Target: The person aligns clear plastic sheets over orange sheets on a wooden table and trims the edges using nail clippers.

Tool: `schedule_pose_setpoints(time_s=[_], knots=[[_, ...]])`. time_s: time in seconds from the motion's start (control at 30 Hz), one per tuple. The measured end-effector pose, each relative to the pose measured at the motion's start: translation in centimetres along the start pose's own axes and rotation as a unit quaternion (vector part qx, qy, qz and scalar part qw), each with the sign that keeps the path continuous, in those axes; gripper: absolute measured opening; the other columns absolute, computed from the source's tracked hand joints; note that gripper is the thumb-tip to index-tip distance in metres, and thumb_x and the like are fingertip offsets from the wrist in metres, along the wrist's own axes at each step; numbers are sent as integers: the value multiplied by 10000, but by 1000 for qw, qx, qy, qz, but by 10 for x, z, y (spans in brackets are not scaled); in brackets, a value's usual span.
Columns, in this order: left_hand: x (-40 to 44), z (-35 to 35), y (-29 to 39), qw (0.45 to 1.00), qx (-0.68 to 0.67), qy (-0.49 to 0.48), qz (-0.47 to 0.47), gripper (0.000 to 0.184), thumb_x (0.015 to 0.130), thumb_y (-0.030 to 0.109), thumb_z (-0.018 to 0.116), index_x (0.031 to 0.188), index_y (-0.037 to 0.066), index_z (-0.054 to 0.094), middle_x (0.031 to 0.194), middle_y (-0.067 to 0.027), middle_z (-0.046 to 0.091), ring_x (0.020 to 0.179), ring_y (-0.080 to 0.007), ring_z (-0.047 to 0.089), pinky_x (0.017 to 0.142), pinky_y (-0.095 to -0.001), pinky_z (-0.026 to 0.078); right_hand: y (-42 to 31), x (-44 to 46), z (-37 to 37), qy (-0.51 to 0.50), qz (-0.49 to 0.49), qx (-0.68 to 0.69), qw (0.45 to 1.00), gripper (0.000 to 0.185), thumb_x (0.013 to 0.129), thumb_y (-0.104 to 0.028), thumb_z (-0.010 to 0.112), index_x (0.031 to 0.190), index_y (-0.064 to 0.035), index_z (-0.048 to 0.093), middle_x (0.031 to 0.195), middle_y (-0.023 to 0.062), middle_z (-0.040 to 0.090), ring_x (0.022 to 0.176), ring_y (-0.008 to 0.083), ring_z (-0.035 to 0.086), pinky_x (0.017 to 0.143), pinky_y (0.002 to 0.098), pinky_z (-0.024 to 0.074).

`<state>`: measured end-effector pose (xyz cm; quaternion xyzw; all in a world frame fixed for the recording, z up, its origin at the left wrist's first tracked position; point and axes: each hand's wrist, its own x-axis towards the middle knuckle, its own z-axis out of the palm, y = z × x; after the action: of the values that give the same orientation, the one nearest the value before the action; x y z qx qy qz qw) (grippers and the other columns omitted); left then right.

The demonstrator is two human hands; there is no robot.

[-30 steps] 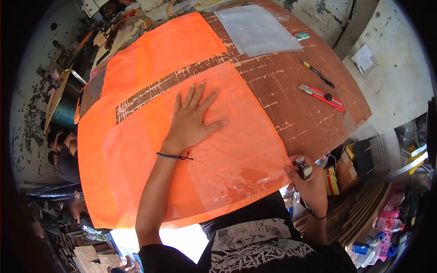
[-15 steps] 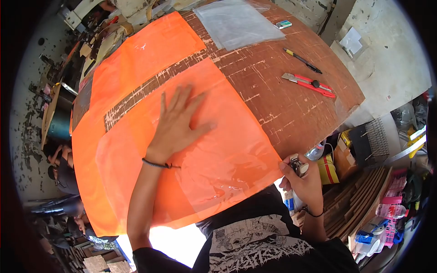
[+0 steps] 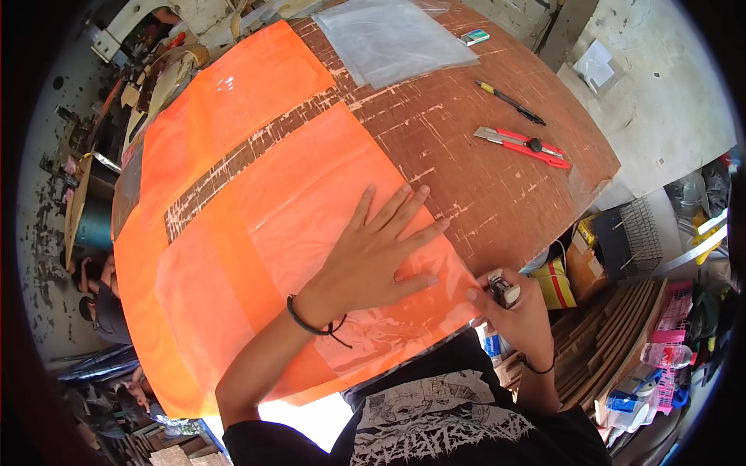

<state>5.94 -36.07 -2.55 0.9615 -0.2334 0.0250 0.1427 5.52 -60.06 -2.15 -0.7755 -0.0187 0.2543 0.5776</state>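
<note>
My left hand (image 3: 373, 260) lies flat with spread fingers on a clear plastic sheet over the orange sheet (image 3: 303, 179), near its right edge. At the sheet's lower right corner, my right hand (image 3: 517, 311) is closed round a small metal tool (image 3: 503, 290), perhaps a stapler, with the thumb near the corner. A red cutter (image 3: 524, 147) and a yellow-black pen (image 3: 510, 102) rest on the brown board to the right.
The brown board (image 3: 497, 210) carries grey translucent sheets (image 3: 392, 43) and a small green-white box (image 3: 475, 37) at the back. Wood strips (image 3: 618, 334) and pink baskets (image 3: 673, 311) stand at the right. Two people (image 3: 109, 311) are at the far left.
My left hand has slid right and toward me across the sheet, closer to my right hand. My right hand stays at the corner with the metal tool. The view has shifted a little.
</note>
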Motion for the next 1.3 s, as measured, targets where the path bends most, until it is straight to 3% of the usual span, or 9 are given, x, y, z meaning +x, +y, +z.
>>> schedule_pose_setpoints(time_s=[0.5,0.6,0.67,0.77,1.03,1.2,1.3], knots=[[2,0,-8,999,-3,-11,37,661,814,567,552,1387,268,413,1498,-164,236,1383,-333,216,1113,-560,82,-3,0,0,-13,16,-15,1000,196,839,-141,683,815,36,602,590,50,618,489,80,600,409,201,444],[0,0,-7,998,-6,20,53,535,824,497,584,1317,309,496,1464,-163,300,1352,-353,263,1098,-554,153,-4,-1,0,-9,21,-15,1000,203,839,-149,685,807,34,604,575,47,612,483,78,597,406,202,445],[-1,7,-12,991,-72,18,116,398,818,401,630,1207,328,586,1400,-143,383,1298,-362,327,1067,-540,237,-3,-1,0,-8,22,-19,1000,210,841,-158,682,804,34,604,568,46,609,479,78,596,404,200,442],[0,5,-5,994,-39,26,99,333,795,338,667,1126,330,632,1343,-116,433,1252,-353,370,1040,-526,288,-3,-1,-3,-16,28,-32,999,226,849,-179,675,803,31,607,560,46,604,472,80,595,402,197,439],[1,2,0,996,-22,-3,81,347,822,335,625,1166,367,606,1375,-95,402,1280,-364,339,1056,-569,240,-11,0,-9,-53,34,-91,994,273,876,-243,645,828,25,621,565,58,612,459,91,595,405,212,438],[2,3,0,997,-10,-4,70,359,825,326,613,1177,393,594,1384,-87,391,1285,-369,332,1064,-593,210,-4,-2,-8,-52,62,-45,996,274,888,-237,630,816,27,613,597,70,632,457,88,583,408,217,440],[0,1,-10,996,-21,13,82,393,818,318,611,1208,355,583,1375,-101,396,1284,-356,338,1071,-591,197,-5,-4,-4,-48,70,-20,996,261,892,-222,626,818,28,605,614,73,630,468,88,579,409,215,441]])
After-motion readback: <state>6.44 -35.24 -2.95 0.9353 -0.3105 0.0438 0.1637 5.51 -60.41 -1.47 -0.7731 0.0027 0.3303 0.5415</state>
